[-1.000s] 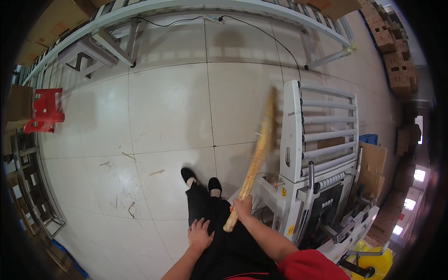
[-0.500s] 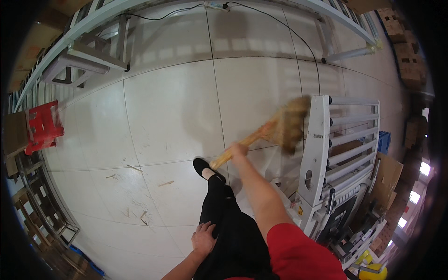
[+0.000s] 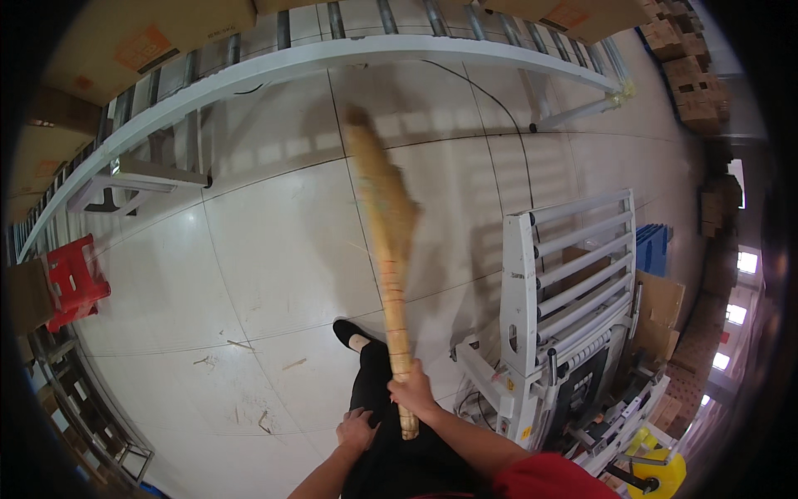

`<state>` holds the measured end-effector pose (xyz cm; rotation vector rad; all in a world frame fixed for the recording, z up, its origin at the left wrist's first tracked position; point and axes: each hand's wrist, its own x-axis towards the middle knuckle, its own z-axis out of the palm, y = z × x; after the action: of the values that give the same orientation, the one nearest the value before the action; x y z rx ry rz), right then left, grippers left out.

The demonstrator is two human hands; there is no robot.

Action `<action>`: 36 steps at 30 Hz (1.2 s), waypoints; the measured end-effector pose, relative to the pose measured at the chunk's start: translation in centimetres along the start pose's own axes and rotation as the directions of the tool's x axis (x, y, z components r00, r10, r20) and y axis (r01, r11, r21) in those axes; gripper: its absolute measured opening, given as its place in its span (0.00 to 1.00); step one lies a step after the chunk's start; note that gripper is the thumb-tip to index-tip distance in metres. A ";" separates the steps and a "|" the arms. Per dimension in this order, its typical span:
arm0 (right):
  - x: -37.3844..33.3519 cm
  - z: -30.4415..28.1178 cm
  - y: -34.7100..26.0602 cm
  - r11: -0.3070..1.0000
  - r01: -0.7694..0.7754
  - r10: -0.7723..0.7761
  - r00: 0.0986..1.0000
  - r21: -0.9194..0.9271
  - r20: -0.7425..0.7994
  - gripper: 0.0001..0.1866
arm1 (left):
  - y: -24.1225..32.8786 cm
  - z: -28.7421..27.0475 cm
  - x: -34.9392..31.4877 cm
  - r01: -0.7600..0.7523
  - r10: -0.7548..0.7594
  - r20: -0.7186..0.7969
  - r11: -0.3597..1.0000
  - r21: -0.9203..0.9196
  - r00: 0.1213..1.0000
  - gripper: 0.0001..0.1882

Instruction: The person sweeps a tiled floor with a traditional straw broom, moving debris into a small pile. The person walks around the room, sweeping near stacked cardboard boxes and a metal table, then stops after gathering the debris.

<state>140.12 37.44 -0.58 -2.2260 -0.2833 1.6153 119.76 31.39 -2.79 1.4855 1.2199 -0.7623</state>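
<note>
My right hand (image 3: 411, 389) is wrapped round the lower handle of a straw broom (image 3: 392, 241). The broom points away from me over the tiled floor, and its bristle end is blurred by motion, so I cannot tell whether it touches the floor. Resting on my black-trousered leg, my left hand (image 3: 357, 428) holds nothing and its fingers lie spread. Loose straw bits (image 3: 264, 422) are scattered on the floor to the left, with a few more pieces (image 3: 241, 344) farther off. My foot in a black shoe (image 3: 345, 334) stands left of the broom handle.
A white roller conveyor section (image 3: 519, 291) stands close on the right. A long roller conveyor (image 3: 316, 54) with cardboard boxes (image 3: 150, 41) crosses the far side. There is a red stool (image 3: 75, 283) at the left. A black cable (image 3: 507, 108) runs along the floor.
The broom has swung from the right to the middle, its bristle end now farther forward and its handle drawn toward me. The view has shifted, showing more of the far conveyor. My left hand stays on my leg.
</note>
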 end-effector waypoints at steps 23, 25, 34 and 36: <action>51.4 -8.6 -15.7 0.885 -0.174 0.354 0.855 0.432 -0.380 0.17 | 4.5 -9.3 5.8 -0.015 0.001 -0.067 0.980 -0.200 0.998 0.27; 54.7 -10.4 -19.2 0.943 -0.104 0.220 0.908 0.315 -0.358 0.16 | 5.0 -10.3 6.7 -0.012 0.000 -0.059 0.977 -0.213 0.998 0.27; 60.6 -28.5 -34.3 0.997 0.054 -0.048 0.993 0.056 -0.104 0.05 | 7.0 -15.2 9.3 0.095 -0.101 0.002 0.927 -0.363 0.995 0.28; 61.1 -31.0 -37.0 0.997 0.038 -0.030 0.995 0.074 -0.099 0.05 | 7.6 -16.2 10.1 0.056 -0.076 -0.041 0.932 -0.358 0.996 0.29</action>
<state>191.15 88.34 -30.11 -2.2228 -0.2280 1.4692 127.82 50.13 -5.16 1.1764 1.3733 -0.5124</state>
